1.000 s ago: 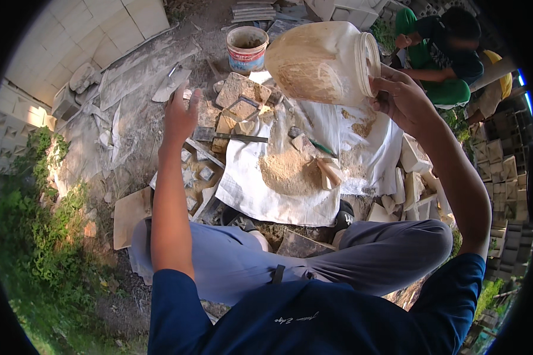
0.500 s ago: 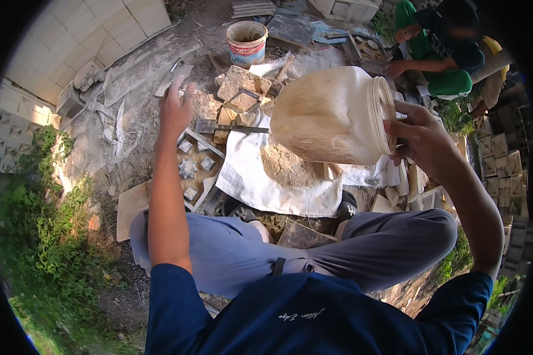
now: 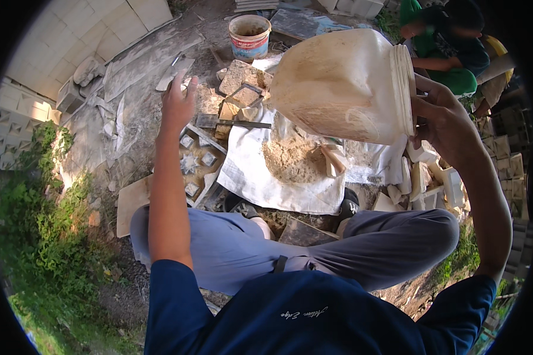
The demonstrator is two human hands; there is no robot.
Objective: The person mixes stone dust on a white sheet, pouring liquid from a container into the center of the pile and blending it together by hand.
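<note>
A large, dusty, cream plastic jar (image 3: 337,86) lies on its side in the air, its threaded mouth to the right. My right hand (image 3: 441,112) grips it at that rim, some fingers hidden inside or behind. Below the jar, a white cloth sack (image 3: 249,177) bears a heap of sandy powder (image 3: 290,163) with a small light-coloured block (image 3: 334,161) at its right edge. Empty, with fingers apart, my left hand (image 3: 177,103) hovers left of the powder. Near it lie a trowel (image 3: 176,71) and a metal mould (image 3: 204,158) with star and diamond shapes.
A bucket (image 3: 249,44) stands at the back. Rough blocks (image 3: 243,77) and a flat metal bar (image 3: 237,123) lie beyond the sack. Broken pieces (image 3: 426,183) are piled at right. Another person (image 3: 444,53) sits at the far right. Plants (image 3: 47,236) grow at left.
My right hand has raised the jar up and slightly right, uncovering more of the powder and the small block. My left hand has barely moved.
</note>
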